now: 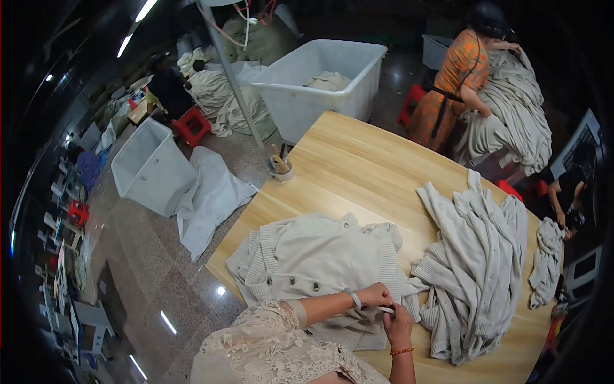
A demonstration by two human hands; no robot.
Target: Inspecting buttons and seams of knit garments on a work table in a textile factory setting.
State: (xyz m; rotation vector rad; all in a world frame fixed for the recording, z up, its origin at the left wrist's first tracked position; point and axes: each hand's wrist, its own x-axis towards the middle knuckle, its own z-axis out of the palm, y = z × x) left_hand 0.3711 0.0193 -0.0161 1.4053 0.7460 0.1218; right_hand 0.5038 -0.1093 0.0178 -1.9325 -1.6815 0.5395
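Observation:
A beige knitted cardigan [332, 256] lies spread on the table in front of me, its ribbed front band showing several dark buttons. My left hand [376, 295], with a pale band at its wrist, is closed with its fingertips at the cardigan's near right edge. Just below it my right hand [399, 325], a red beaded bracelet on the wrist, pinches the same edge. A short pale strip shows between the fingertips, with a small dark spot beside it; the fingers partly cover it.
A pile of beige knitwear [476, 269] covers the right of the wooden table [358, 160]. A metal pole [236, 83] and a small cup of tools [280, 169] stand at the far-left edge. Beyond are white bins [320, 70], a red stool [192, 126] and a person in orange [451, 83] handling knitwear.

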